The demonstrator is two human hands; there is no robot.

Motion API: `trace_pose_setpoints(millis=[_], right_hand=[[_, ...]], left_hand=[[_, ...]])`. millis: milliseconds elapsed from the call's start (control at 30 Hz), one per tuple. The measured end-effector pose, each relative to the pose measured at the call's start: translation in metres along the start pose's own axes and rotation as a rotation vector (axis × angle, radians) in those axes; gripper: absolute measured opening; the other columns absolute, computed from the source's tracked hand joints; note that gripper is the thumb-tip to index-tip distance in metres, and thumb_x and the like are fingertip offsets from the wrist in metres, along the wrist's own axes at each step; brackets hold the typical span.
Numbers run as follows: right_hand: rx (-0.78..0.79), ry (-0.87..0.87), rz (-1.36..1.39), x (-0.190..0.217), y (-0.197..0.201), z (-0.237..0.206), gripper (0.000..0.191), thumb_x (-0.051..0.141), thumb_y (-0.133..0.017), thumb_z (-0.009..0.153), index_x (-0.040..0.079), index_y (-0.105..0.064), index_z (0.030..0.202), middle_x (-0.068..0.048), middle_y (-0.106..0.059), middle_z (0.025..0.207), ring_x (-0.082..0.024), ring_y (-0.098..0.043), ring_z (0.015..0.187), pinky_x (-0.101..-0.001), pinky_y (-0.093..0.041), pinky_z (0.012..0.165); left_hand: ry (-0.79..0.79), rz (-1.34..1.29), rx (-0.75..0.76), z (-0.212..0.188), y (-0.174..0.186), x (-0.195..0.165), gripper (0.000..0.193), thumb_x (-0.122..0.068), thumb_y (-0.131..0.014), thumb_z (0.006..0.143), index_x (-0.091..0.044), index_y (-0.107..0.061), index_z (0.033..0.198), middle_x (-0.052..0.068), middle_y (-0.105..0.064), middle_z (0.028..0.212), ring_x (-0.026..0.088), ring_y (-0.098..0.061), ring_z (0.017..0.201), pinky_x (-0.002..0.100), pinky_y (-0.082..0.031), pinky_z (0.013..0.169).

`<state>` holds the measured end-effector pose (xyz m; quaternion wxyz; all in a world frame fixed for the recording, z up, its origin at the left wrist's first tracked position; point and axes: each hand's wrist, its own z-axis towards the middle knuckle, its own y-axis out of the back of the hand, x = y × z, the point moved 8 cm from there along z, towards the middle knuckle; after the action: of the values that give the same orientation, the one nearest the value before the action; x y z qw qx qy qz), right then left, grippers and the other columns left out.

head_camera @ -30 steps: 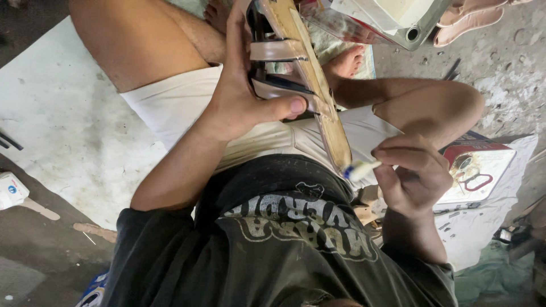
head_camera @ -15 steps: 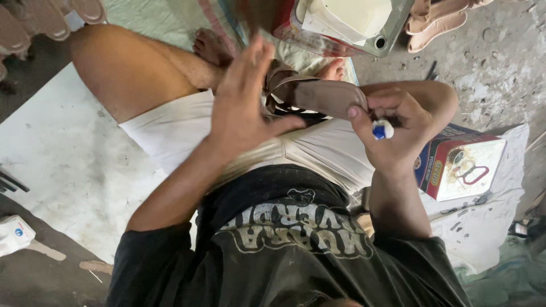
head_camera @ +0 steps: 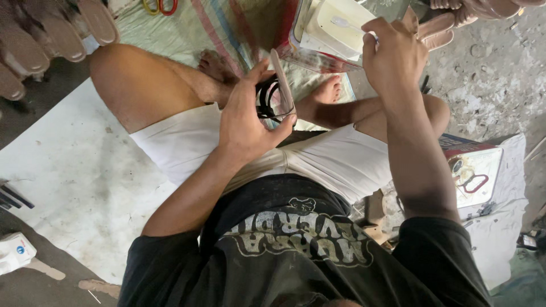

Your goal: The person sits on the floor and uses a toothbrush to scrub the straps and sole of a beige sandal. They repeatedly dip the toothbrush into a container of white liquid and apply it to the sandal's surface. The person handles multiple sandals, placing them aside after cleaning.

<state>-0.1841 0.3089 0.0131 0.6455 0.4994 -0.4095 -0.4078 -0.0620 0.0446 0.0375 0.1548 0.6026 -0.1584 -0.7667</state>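
- The white container (head_camera: 333, 31) sits on the striped mat (head_camera: 227, 34), beyond the feet.
- Left hand (head_camera: 247, 116) grasps a sandal (head_camera: 278, 85) on edge, just short of the container.
- Right hand (head_camera: 395, 54), fingers closed, hovers at the container's rim; what it holds cannot be told.
- Open floor lies left.

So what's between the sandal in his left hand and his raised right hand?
In the head view, only a bare foot and striped mat show between the sandal and right hand.

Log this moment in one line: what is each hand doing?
left hand: holds sandal sole on edge, black straps attached | right hand: raised over white container, grips small tool | seated cross-legged
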Motion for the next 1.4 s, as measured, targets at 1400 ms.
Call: trace_pose_setpoints(millis=[1400], right_hand=[[-0.023, 0.020, 1.186, 0.113, 0.083, -0.103, 0.007, 0.000, -0.067, 0.100, -0.001, -0.062, 0.104, -0.016, -0.069, 0.102, -0.020, -0.068, 0.086, -0.0280, -0.054, 0.079]], left_hand=[[-0.354, -0.015, -0.050, 0.006, 0.007, -0.024, 0.054, -0.015, -0.092, 0.094, -0.019, -0.053, 0.132, 0.012, -0.053, 0.152, 0.038, -0.053, 0.141, 0.054, -0.047, 0.118]])
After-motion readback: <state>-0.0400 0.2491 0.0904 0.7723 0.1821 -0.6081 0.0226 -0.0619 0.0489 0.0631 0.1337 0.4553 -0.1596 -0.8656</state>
